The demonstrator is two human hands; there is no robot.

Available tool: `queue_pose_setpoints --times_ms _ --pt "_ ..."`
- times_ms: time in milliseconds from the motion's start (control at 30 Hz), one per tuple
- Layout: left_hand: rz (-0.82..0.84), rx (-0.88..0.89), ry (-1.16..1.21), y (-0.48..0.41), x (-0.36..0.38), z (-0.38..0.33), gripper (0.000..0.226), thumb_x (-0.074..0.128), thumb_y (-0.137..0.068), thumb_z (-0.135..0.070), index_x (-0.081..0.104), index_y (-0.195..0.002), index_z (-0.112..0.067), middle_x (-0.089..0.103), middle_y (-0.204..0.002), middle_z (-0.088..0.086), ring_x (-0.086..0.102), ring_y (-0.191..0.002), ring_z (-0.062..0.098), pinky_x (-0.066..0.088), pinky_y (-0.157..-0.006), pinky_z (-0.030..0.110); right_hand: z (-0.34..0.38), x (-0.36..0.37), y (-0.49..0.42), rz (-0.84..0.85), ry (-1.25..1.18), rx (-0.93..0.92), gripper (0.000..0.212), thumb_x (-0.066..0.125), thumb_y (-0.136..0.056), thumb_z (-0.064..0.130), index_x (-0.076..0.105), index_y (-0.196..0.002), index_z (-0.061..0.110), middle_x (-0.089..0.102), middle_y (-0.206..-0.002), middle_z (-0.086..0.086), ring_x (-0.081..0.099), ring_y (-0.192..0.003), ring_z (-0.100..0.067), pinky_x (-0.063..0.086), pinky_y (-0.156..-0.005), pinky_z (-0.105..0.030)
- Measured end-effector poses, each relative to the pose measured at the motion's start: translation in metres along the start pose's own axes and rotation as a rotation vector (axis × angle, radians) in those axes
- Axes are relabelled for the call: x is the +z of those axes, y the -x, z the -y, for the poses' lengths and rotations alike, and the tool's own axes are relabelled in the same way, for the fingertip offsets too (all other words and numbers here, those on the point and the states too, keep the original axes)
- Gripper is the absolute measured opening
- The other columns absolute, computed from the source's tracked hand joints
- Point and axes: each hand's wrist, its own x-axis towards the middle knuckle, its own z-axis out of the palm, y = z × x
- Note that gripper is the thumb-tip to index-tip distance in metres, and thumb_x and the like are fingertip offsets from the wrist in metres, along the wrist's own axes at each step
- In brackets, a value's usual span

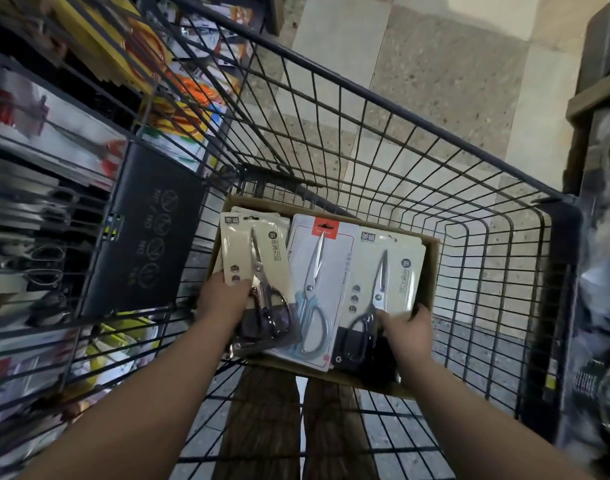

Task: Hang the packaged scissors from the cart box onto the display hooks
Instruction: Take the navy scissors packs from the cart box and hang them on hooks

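The left hand [224, 297] grips the 9 o'clock pack [239, 244], the right hand [405, 332] the 3 o'clock pack [367, 268]: beige cards, black-handled scissors.

Both hands down in the wire cart [418, 140], inside the cardboard box [430, 268]. My left hand [224, 297] grips the left scissors pack [241, 244] at its side edge, by the black handles. My right hand [405, 332] holds the right scissors pack [388, 268] at the handle end. The blue-handled pack [319, 271] lies between them. Display racks [37, 209] on my left.
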Motion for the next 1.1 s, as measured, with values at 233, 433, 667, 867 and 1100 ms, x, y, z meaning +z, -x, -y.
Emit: queue_pose_setpoints --times_ms 233,433,667,867,1100 --pt "0.071 -0.078 0.318 0.011 -0.002 -0.009 0.024 0.052 -0.092 -0.001 0.063 -0.113 -0.002 0.064 -0.102 0.017 0.057 -0.078 0.024 0.044 -0.063 0.025 0.019 -0.013 0.010 0.171 -0.131 -0.117 0.015 0.053 -0.092 0.009 0.054 -0.107 0.012 0.064 -0.093 -0.007 0.061 -0.074 -0.020 0.047 -0.057 -0.026" --pt "0.020 -0.020 0.354 0.037 -0.026 -0.014 0.028 0.051 -0.093 -0.008 0.060 -0.119 -0.005 0.064 -0.106 0.016 0.061 -0.097 0.032 0.049 -0.082 0.037 0.053 -0.033 0.037 0.210 -0.154 -0.270 0.015 0.052 -0.092 0.005 0.054 -0.106 0.011 0.062 -0.085 -0.004 0.058 -0.068 -0.015 0.048 -0.053 -0.025" --pt "-0.119 0.092 0.465 0.089 -0.082 -0.046 0.019 0.053 -0.091 -0.007 0.062 -0.107 -0.005 0.064 -0.101 0.014 0.059 -0.091 0.027 0.044 -0.075 0.031 0.117 -0.067 0.079 0.286 -0.141 -0.447 0.021 0.055 -0.090 0.010 0.056 -0.110 0.013 0.066 -0.086 -0.004 0.066 -0.071 -0.023 0.057 -0.055 -0.030" --pt "-0.205 0.154 0.668 0.130 -0.132 -0.062 0.008 0.055 -0.090 -0.008 0.063 -0.090 -0.011 0.069 -0.102 0.023 0.067 -0.093 0.034 0.054 -0.087 0.053 0.175 -0.084 0.131 0.366 -0.097 -0.661 0.025 0.053 -0.085 0.006 0.062 -0.107 0.014 0.069 -0.085 0.001 0.066 -0.072 -0.015 0.053 -0.057 -0.024" --pt "-0.259 0.213 0.842 0.177 -0.189 -0.056 0.016 0.053 -0.093 -0.010 0.065 -0.104 -0.010 0.072 -0.099 0.019 0.069 -0.087 0.036 0.056 -0.082 0.058 0.219 -0.086 0.190 0.493 -0.073 -0.880 0.019 0.052 -0.083 0.005 0.062 -0.098 0.013 0.068 -0.084 -0.003 0.064 -0.070 -0.017 0.050 -0.058 -0.023"
